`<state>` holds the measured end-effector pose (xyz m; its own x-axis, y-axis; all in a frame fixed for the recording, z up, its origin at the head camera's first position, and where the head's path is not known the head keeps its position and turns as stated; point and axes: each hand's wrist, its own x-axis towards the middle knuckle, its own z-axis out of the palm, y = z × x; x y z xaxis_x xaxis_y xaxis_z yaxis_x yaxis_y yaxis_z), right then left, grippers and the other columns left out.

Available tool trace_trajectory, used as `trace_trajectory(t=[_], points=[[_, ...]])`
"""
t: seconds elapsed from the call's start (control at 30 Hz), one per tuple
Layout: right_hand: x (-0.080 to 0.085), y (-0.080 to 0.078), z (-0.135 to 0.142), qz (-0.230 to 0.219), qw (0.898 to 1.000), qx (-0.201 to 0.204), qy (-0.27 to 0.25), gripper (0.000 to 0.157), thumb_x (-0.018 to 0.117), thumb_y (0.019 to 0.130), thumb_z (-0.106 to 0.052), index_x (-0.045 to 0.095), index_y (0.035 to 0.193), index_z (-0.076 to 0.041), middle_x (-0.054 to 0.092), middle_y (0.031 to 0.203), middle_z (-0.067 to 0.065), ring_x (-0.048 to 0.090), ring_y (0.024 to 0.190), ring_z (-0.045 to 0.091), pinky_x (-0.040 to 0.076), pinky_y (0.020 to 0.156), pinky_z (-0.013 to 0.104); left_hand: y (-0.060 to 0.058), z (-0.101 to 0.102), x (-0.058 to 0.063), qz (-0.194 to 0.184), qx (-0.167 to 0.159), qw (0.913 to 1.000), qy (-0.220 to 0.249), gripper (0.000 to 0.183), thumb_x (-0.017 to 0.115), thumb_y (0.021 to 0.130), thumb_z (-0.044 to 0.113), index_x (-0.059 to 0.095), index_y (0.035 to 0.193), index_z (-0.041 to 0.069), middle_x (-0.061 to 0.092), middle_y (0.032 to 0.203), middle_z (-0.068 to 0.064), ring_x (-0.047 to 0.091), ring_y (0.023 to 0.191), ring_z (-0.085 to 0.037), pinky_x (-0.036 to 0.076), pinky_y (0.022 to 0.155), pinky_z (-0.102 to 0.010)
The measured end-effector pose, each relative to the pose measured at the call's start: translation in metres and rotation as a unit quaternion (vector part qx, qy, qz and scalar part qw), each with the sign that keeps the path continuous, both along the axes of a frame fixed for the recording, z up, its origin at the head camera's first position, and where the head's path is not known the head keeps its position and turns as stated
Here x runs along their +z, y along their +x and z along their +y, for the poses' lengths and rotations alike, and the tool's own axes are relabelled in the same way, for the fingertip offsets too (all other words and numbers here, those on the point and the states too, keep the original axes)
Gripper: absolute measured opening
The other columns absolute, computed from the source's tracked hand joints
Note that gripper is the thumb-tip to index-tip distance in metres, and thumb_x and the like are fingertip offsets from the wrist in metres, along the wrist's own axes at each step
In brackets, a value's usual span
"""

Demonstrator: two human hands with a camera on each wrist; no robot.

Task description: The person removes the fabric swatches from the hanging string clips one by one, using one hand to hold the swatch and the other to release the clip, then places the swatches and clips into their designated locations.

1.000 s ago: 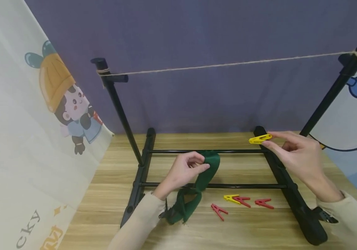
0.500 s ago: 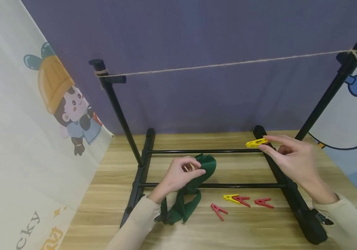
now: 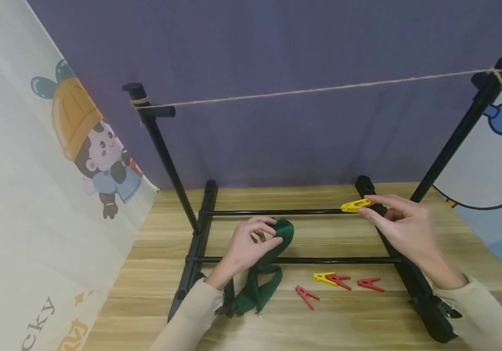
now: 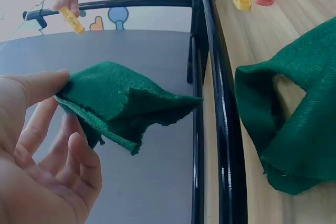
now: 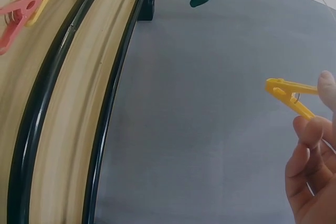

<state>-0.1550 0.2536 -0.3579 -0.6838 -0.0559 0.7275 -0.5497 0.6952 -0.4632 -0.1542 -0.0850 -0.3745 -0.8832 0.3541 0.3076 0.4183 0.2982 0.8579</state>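
Note:
My left hand (image 3: 251, 246) pinches one end of a green strip of cloth (image 3: 283, 234) between thumb and fingers, over the rack's lower bars. The rest of the cloth trails down onto the table beneath my wrist. In the left wrist view, the pinched cloth end (image 4: 121, 90) has a frayed edge, and another green fold (image 4: 294, 114) lies on the wood. On the right side, my right hand (image 3: 409, 229) pinches a yellow clothespin (image 3: 355, 205) by its handles. Its jaws point left, with nothing between them in the right wrist view (image 5: 286, 90).
A twine line (image 3: 312, 91) stretches between two black posts of the rack, above both hands. Two black crossbars (image 3: 321, 260) join its feet low over the table. Red clothespins (image 3: 307, 297) and one yellow clothespin (image 3: 323, 278) lie at the front. A grey-purple curtain (image 3: 277, 146) hangs behind.
Both hands have shifted a little left and slightly down, still holding the cloth and the yellow clothespin. The clothespins on the table have not moved.

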Motion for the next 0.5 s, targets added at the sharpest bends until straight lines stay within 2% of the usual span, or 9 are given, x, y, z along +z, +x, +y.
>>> trace_trajectory(t=[0.07,0.2,0.3,0.5], points=[[-0.001,0.0,0.0,0.001,1.0,-0.001,0.003,0.038,0.087,0.069,-0.01,0.075,0.104,-0.016,0.07,0.089,0.003,0.041,0.039,0.0,0.03,0.037,0.017,-0.001,0.0,-0.004,-0.019,0.0,0.9998,-0.009,0.011,0.074,0.085,0.013,0.073,0.092,0.006,0.067,0.1,-0.01,0.059,0.071,-0.025,0.048,0.061,-0.03],[-0.002,-0.001,-0.001,0.002,1.0,0.0,0.009,0.036,0.087,0.069,-0.011,0.076,0.103,-0.014,0.069,0.086,0.0,0.039,0.039,0.0,0.029,0.037,0.016,-0.009,-0.001,-0.023,-0.047,0.002,0.9986,-0.022,0.014,0.074,0.086,0.019,0.073,0.097,0.011,0.067,0.084,-0.004,0.059,0.069,-0.022,0.047,0.06,-0.026],[-0.005,-0.001,-0.002,0.002,1.0,0.002,0.006,0.035,0.087,0.069,-0.011,0.076,0.102,-0.014,0.069,0.084,0.0,0.038,0.038,0.0,0.029,0.037,0.017,-0.014,-0.001,-0.038,-0.047,0.0,0.9987,-0.018,0.014,0.074,0.086,0.024,0.073,0.097,0.016,0.067,0.086,0.003,0.059,0.07,-0.019,0.047,0.061,-0.026],[-0.009,0.0,-0.003,-0.006,1.0,-0.004,0.002,0.036,0.087,0.068,-0.01,0.076,0.101,-0.016,0.07,0.085,0.001,0.038,0.038,-0.001,0.03,0.037,0.017,-0.012,-0.001,-0.046,-0.041,-0.02,0.9988,-0.016,0.014,0.073,0.086,0.035,0.072,0.095,0.024,0.066,0.085,0.009,0.059,0.068,-0.014,0.049,0.059,-0.027]])
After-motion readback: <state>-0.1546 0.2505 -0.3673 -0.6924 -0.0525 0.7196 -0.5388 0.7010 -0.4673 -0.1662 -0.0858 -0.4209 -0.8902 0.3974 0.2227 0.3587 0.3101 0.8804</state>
